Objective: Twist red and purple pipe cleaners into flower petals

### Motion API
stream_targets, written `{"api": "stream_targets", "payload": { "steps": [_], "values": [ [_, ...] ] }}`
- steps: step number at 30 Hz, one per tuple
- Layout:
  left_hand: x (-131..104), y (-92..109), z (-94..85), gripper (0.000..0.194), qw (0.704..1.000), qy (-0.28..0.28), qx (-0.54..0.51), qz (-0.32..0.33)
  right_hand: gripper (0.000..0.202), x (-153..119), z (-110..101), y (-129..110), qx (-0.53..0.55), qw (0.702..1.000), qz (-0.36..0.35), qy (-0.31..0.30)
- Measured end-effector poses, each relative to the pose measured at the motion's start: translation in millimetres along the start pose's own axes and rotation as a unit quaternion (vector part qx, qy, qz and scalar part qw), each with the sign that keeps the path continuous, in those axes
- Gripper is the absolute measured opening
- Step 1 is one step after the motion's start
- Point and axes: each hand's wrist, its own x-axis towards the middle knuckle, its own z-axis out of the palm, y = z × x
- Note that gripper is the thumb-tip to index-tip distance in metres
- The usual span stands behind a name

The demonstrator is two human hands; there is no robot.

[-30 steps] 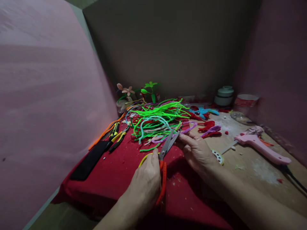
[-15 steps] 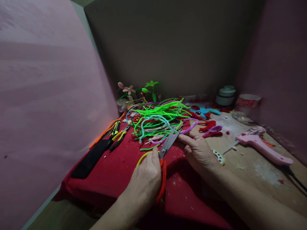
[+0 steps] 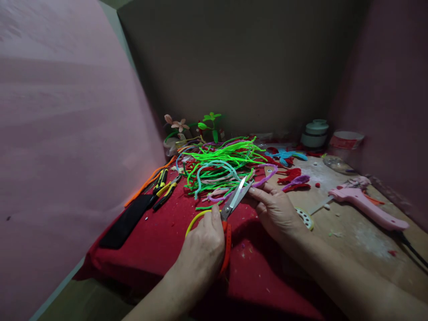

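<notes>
My left hand (image 3: 204,240) is wrapped round the handles of a pair of scissors (image 3: 236,199) with one yellow and one red-orange loop. The blades stand a little apart and point up and right, their tips close to the fingers of my right hand (image 3: 274,207). Between its thumb and fingers my right hand pinches a purple pipe cleaner (image 3: 267,174), which bends in a loop above the knuckles. Just beyond the blades lies a heap of pipe cleaners (image 3: 227,154), mostly bright green, with pale turquoise, pink and red ones among them.
On the red cloth (image 3: 150,249) at left lie yellow-black pliers (image 3: 165,196), a black flat object (image 3: 125,225) and orange pipe cleaners (image 3: 142,185). At right are a pink glue gun (image 3: 364,203), a purple piece (image 3: 297,181) and a lidded jar (image 3: 314,134). Pipe-cleaner flowers (image 3: 210,122) stand behind.
The scissor blades have closed slightly, and the yellow handle loop has shifted a little outward to the left. My right hand keeps its place with the purple pipe cleaner.
</notes>
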Motion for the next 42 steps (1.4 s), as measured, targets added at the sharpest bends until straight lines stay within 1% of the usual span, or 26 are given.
{"api": "stream_targets", "payload": {
  "steps": [9, 11, 15, 18, 25, 31, 36, 42],
  "values": [
    [3.9, 1.0, 2.6, 0.045, 0.999, -0.049, -0.008, -0.005, 0.006, 1.7, -2.2, 1.5, 0.009, 0.999, 0.028, 0.027],
    [3.7, 1.0, 4.7, 0.044, 0.999, -0.042, -0.016, -0.003, 0.005, 1.7, -2.9, 1.4, 0.008, 0.999, 0.031, 0.031],
    [2.0, 1.9, 9.2, 0.044, 1.000, -0.007, -0.024, 0.005, 0.005, 1.8, -5.0, 1.7, 0.005, 0.999, 0.035, 0.022],
    [0.6, 3.0, 11.1, 0.045, 1.000, 0.002, -0.017, 0.006, 0.005, 1.3, -4.3, 1.1, 0.014, 0.999, 0.040, 0.029],
    [-0.1, 4.7, 8.9, 0.048, 1.000, -0.012, -0.011, -0.004, 0.010, -1.9, 1.7, -3.0, 0.026, 0.996, 0.060, 0.057],
    [1.6, 7.2, 9.2, 0.050, 1.000, -0.006, 0.006, -0.010, 0.006, -3.4, 2.9, -3.6, 0.024, 0.997, 0.050, 0.049],
    [3.6, 9.2, 7.7, 0.047, 1.000, -0.001, 0.016, -0.010, 0.005, -2.6, 2.9, -2.8, 0.032, 0.997, 0.047, 0.045],
    [5.3, 9.5, 7.3, 0.045, 1.000, -0.017, 0.013, -0.003, 0.006, -0.9, -0.4, 0.2, 0.044, 0.997, 0.047, 0.053]
  ]
}}
